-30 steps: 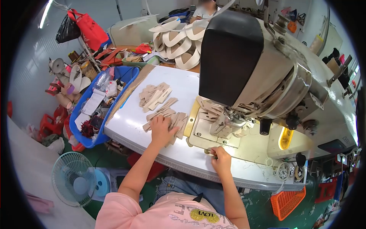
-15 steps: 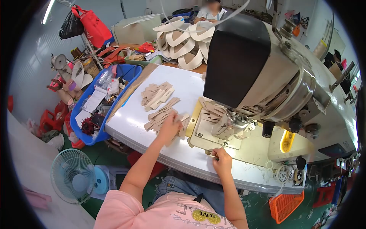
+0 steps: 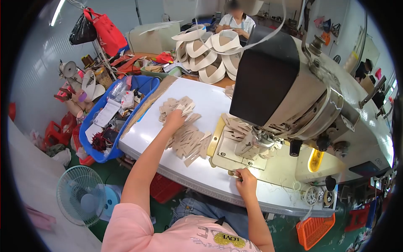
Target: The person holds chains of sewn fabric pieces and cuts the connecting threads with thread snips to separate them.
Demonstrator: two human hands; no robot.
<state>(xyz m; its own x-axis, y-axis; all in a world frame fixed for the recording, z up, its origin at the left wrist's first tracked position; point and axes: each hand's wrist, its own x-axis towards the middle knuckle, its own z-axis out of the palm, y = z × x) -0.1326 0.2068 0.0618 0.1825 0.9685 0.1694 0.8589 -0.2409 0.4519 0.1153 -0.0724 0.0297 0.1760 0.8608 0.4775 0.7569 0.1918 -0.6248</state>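
Observation:
My left hand [image 3: 175, 120] reaches over the far pile of flat beige pieces [image 3: 170, 105], its fingers closed on some paler pieces [image 3: 187, 109] at the top. Nearer to me, a second heap of notched beige pieces [image 3: 191, 143] spreads beside the yellow-edged plate [image 3: 215, 136] of a sewing machine [image 3: 289, 84]. At the table's front edge, my right hand [image 3: 247, 185] is closed around something small, mostly hidden by the fingers. More beige pieces [image 3: 236, 127] lie on the machine bed, left of the needle area.
A blue basket [image 3: 94, 156] of odds and ends stands left of the table. White curved parts [image 3: 210, 73] are stacked behind, near a seated person [image 3: 236, 25]. A fan [image 3: 82, 197] is at lower left, an orange basket [image 3: 315, 231] at lower right.
My left hand has moved away from me, from the near heap to the far pile, uncovering the near pieces. My right hand stays closed at the table edge. The view has shifted slightly.

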